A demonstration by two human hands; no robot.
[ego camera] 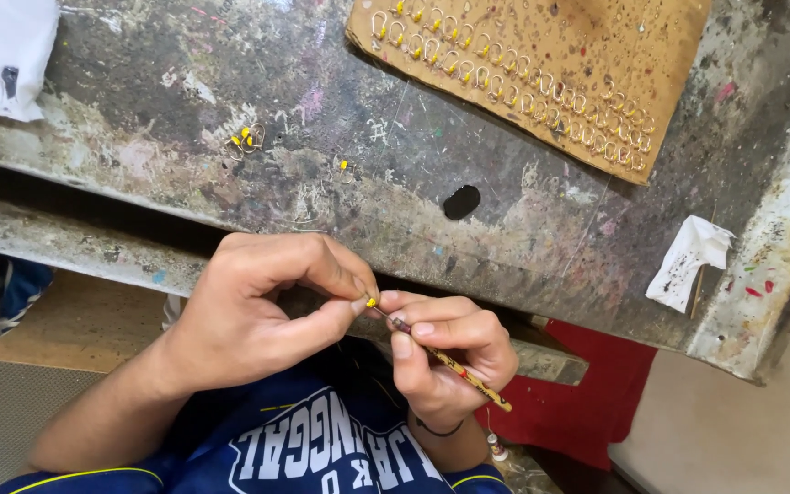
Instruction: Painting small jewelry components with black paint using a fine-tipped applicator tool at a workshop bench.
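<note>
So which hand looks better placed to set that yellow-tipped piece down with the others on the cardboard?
Probably the left hand: it pinches the yellow-tipped piece between thumb and finger. The right hand is busy gripping the brush. The cardboard lies ahead of both hands.

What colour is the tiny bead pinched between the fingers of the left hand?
Yellow. The bead shows in the head view, at the left hand fingertips.
</note>
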